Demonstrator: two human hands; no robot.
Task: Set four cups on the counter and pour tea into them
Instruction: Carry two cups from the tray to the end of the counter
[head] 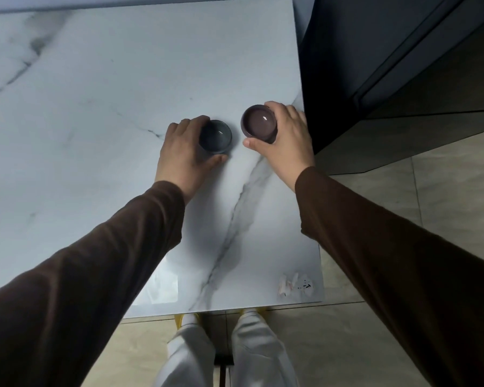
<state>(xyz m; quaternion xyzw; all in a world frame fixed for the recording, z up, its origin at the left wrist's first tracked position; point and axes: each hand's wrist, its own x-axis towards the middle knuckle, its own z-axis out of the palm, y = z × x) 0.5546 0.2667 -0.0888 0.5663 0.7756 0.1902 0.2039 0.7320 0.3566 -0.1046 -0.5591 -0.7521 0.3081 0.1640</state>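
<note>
Brown sleeves (95, 261) reach over white marbled surface (95, 107). Left hand (183, 148) fingers clasp small grey-blue glazed cup (216, 136); right hand (287, 135) fingers clasp small purple-brown ceramic cup (259, 124). Likely light, slick, breakable; sidewall hold suits.

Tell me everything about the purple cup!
The purple cup is small, round, and a dull brownish purple with no handle in sight, like glazed clay. It stands upright near the right edge of the marble counter, and looks empty. The right hand grips it, fingers behind and thumb in front. It does not touch the grey cup.
</note>
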